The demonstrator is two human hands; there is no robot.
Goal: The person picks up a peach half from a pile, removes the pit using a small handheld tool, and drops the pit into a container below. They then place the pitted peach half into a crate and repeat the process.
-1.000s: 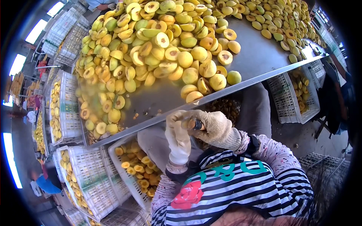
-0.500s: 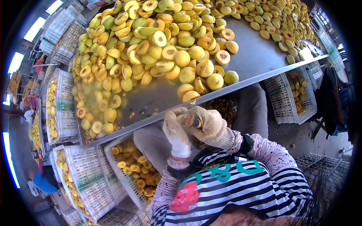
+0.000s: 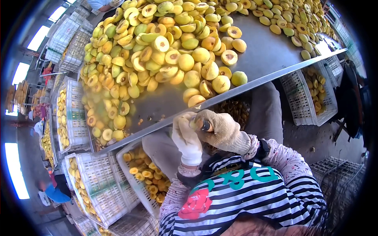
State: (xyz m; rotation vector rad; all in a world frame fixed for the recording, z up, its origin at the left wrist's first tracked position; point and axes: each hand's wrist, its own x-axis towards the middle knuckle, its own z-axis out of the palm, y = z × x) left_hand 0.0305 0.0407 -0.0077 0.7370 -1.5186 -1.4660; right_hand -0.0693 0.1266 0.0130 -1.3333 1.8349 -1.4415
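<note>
My left hand (image 3: 186, 137), in a pale glove with a white cuff, is closed at the near edge of the metal table (image 3: 157, 96); what it holds is hidden. Against it, my right hand (image 3: 222, 131), in a beige knitted glove, is wrapped round a small tool with a dark, orange-edged handle (image 3: 206, 125). The tool's working end cannot be made out between the gloves. Just beyond the table's rim lie halved yellow fruits (image 3: 195, 100), some cut side up with brown centres. Both hands are over my lap.
A large heap of yellow fruit halves (image 3: 157, 43) covers the table's far left, another pile (image 3: 291, 19) the far right. White crates of fruit stand at left (image 3: 108, 185), beside my knee (image 3: 138, 188) and at right (image 3: 301, 100). Part of another person (image 3: 100, 4) shows at the top.
The view has shifted slightly, so the table and crates sit a little differently in it. Both hands stay together in nearly the same pose.
</note>
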